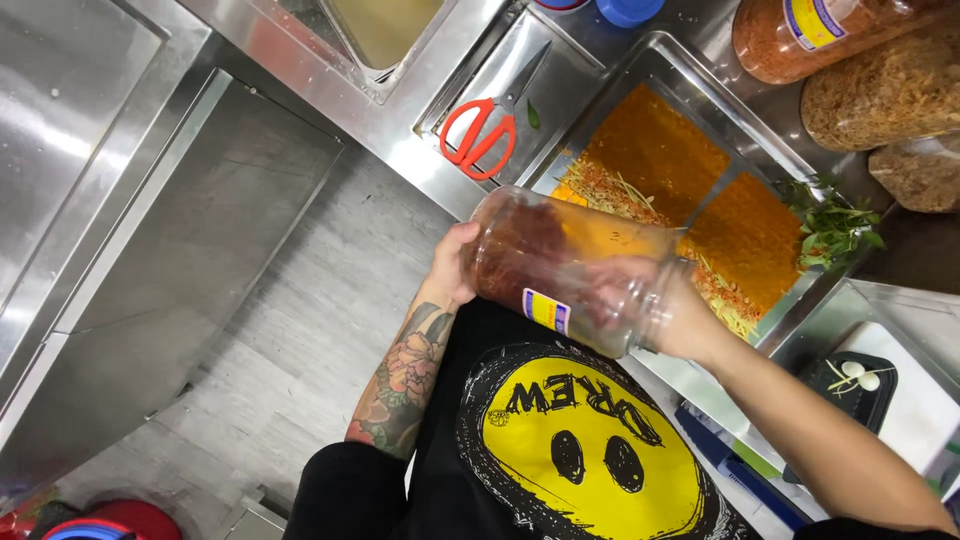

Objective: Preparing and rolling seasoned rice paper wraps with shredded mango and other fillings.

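A big clear jar (570, 270) lies on its side in the air, just in front of the person's black shirt (560, 440) with its yellow face. Red-brown flakes sit inside the jar, heaped at its bottom end. The left hand (452, 262) curls around the jar's bottom end and holds it. The right hand (640, 300) is inside the jar's open mouth, seen blurry through the plastic; I cannot tell how far its fingers are open. Just behind the jar sits a metal tray (690, 75) with orange sheets and pale shreds. Green leaves (830, 225) lie at the tray's far right corner. Red scissors (480, 135) lie just left of the tray. More big jars (880, 60) stand past the tray, well apart from the held jar
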